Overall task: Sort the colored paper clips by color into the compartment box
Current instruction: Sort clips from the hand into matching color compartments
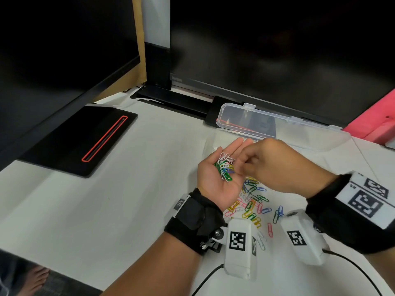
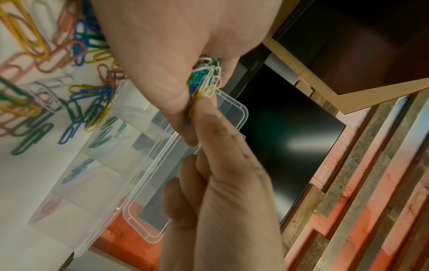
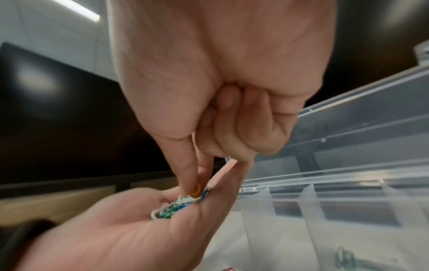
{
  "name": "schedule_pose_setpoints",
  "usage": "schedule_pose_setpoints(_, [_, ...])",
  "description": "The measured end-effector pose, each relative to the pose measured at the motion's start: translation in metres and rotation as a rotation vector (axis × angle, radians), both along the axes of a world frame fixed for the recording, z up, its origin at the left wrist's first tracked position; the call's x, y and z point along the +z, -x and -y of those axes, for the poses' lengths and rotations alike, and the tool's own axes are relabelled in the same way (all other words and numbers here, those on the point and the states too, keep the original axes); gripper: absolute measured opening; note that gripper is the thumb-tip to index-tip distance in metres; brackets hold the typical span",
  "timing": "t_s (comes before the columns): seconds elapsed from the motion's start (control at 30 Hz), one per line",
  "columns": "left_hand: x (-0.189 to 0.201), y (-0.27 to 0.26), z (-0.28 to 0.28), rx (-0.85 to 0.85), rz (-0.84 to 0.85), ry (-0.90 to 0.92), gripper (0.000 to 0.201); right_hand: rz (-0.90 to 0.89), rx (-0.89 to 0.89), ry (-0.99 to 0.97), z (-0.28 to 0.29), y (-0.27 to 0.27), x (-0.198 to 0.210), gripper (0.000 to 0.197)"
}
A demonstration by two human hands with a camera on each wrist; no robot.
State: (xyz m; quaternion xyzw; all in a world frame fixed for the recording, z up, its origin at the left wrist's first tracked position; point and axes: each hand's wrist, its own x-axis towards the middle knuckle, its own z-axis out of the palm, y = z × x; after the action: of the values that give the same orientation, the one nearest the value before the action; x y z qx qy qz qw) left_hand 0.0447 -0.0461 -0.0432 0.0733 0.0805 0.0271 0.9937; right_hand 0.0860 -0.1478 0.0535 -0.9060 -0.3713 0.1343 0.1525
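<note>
Left hand (image 1: 215, 178) palm up, fingers relaxed, cupping mixed clip bunch (image 1: 224, 168). Right hand (image 1: 275, 165) pinching yellow clip (image 3: 196, 189) in that bunch, other fingers curled. Loose paper clips (image 1: 254, 205) on tabletop (image 1: 139, 199), partly hidden under wrists. Clear compartment box (image 1: 288, 127) far side, lid open, contents hard to make out.

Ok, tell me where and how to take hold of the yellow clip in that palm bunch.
Pinch the yellow clip by its rounded end, which sticks up beside the blue one at the finger side of the bunch. Come from above with right hand thumb and forefinger; the left hand lies palm-up, cupping the rest.
</note>
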Motion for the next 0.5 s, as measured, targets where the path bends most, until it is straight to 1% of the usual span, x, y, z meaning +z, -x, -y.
schedule_pose_setpoints(0.03, [0.0, 0.0, 0.0, 0.005, 0.007, 0.001, 0.047, -0.108, -0.048, -0.104, 0.0, 0.001, 0.002, 0.017])
schedule_pose_setpoints(0.1, [0.001, -0.001, 0.001, 0.021, 0.018, 0.01, 0.047, -0.381, -0.238, -0.33, 0.0, 0.0, 0.006, 0.022])
schedule_pose_setpoints(0.13, [0.001, -0.001, 0.001, 0.026, 0.018, 0.022, 0.047, -0.514, -0.338, -0.422, 0.0, -0.001, 0.007, 0.024])
schedule_pose_setpoints(0.17, [0.002, -0.001, 0.001, 0.027, 0.018, 0.034, 0.046, -0.627, -0.4, -0.498, 0.001, -0.002, 0.008, 0.025])
schedule_pose_setpoints(0.2, [0.002, -0.001, 0.002, 0.023, 0.019, 0.044, 0.046, -0.709, -0.424, -0.559, 0.003, -0.005, 0.008, 0.027])
schedule_pose_setpoints(0.3, [0.003, 0.0, 0.001, 0.021, 0.014, 0.066, 0.046, -0.927, -0.437, -0.736, 0.007, -0.01, 0.007, 0.043])
schedule_pose_setpoints(0.33, [0.004, 0.0, 0.001, 0.019, 0.014, 0.073, 0.046, -1.0, -0.447, -0.791, 0.008, -0.012, 0.006, 0.044])
schedule_pose_setpoints(0.4, [0.004, -0.001, 0.0, 0.017, 0.012, 0.079, 0.046, -1.119, -0.45, -0.871, 0.008, -0.014, 0.007, 0.037])
schedule_pose_setpoints(0.43, [0.005, -0.001, 0.0, 0.018, 0.011, 0.079, 0.045, -1.137, -0.446, -0.886, 0.007, -0.014, 0.007, 0.03])
schedule_pose_setpoints(0.5, [0.005, -0.001, 0.0, 0.022, 0.021, 0.081, 0.045, -1.074, -0.421, -0.873, 0.007, -0.015, 0.005, 0.022])
